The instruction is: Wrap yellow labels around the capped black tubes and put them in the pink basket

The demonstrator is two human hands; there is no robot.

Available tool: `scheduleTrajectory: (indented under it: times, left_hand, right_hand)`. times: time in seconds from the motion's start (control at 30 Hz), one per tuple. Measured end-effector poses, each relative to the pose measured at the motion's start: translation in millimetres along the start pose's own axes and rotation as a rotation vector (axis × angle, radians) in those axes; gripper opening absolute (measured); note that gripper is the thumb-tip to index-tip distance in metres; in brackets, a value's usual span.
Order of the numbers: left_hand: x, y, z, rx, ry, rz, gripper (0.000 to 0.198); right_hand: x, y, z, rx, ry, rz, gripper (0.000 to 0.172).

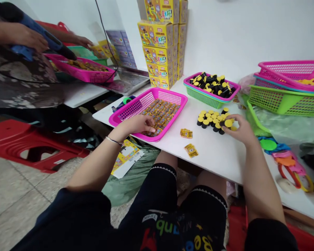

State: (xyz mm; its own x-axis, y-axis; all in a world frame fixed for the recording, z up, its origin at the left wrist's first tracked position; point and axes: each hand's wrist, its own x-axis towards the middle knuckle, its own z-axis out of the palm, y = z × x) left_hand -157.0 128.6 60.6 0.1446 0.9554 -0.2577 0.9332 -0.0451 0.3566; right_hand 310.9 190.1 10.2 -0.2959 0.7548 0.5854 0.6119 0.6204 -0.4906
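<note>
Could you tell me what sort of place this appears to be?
Probably a small packing workshop: stacked yellow printed cartons, a pink basket of small wrapped packets, and loose black-and-yellow cylinders.

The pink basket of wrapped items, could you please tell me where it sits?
In the head view, the pink basket sits on the left of the white table, under the left hand, with a loose yellow packet just right of it.

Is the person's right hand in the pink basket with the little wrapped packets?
No: the head view shows the left hand in the pink basket with the little wrapped packets. The right hand is at the black-and-yellow cylinders.
</note>
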Motion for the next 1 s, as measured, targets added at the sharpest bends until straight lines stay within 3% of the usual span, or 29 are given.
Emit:
scheduleTrajectory:
  times: [0.07, 0.1, 0.13, 0.2, 0.23, 0.27, 0.3, 0.37, 0.47, 0.53, 0.63, 0.77, 0.9, 1.0]
  left_hand:
    - [-3, 8, 0.1, 0.072, -0.007, 0.007, 0.038]
    - [-8, 14, 1.4, 0.124, 0.054, 0.005, 0.039]
    - [-14, 21, 4.4, 0.182, 0.176, 0.001, 0.041]
    - [-29, 40, 18.8, 0.276, 0.529, 0.033, 0.040]
    - [-37, 51, 31.2, 0.298, 0.685, 0.101, 0.036]
    - [-44, 64, 47.3, 0.296, 0.771, 0.214, 0.032]
    - [-49, 76, 66.7, 0.278, 0.766, 0.366, 0.030]
    - [-55, 99, 111.2, 0.294, 0.561, 0.666, 0.033]
    - [-55, 120, 170.8, 0.456, 0.459, 0.686, 0.040]
    - [-54, 125, 192.1, 0.568, 0.470, 0.655, 0.044]
    - [-58, 125, 194.8, 0.627, 0.459, 0.671, 0.046]
    - [-63, 124, 175.8, 0.509, 0.353, 0.713, 0.040]
    - [-59, 122, 157.5, 0.155, 0.261, 0.791, 0.034]
    - [-45, 125, 144.4, -0.182, 0.329, 0.768, 0.026]
  right_hand:
    - [1, -7, 18, 0.211, 0.024, 0.042, 0.039]
    - [0, -10, 29, 0.288, -0.002, 0.079, 0.041]
    - [-2, -13, 40, 0.348, -0.010, 0.121, 0.042]
    - [-6, -18, 62, 0.477, -0.051, 0.198, 0.049]
    - [-8, -21, 71, 0.528, -0.069, 0.215, 0.050]
    - [-11, -23, 80, 0.553, -0.087, 0.218, 0.051]
    - [-14, -24, 88, 0.561, -0.095, 0.207, 0.051]
    - [-18, -25, 99, 0.550, -0.094, 0.165, 0.048]
    - [-21, -25, 106, 0.519, -0.074, 0.102, 0.043]
    - [-22, -24, 106, 0.486, -0.041, 0.066, 0.039]
    - [-23, -25, 103, 0.411, 0.000, 0.009, 0.034]
    - [-25, -25, 100, 0.343, 0.001, -0.041, 0.034]
    - [-25, -22, 102, 0.387, 0.049, -0.006, 0.036]
    - [-25, -20, 105, 0.481, 0.130, 0.100, 0.044]
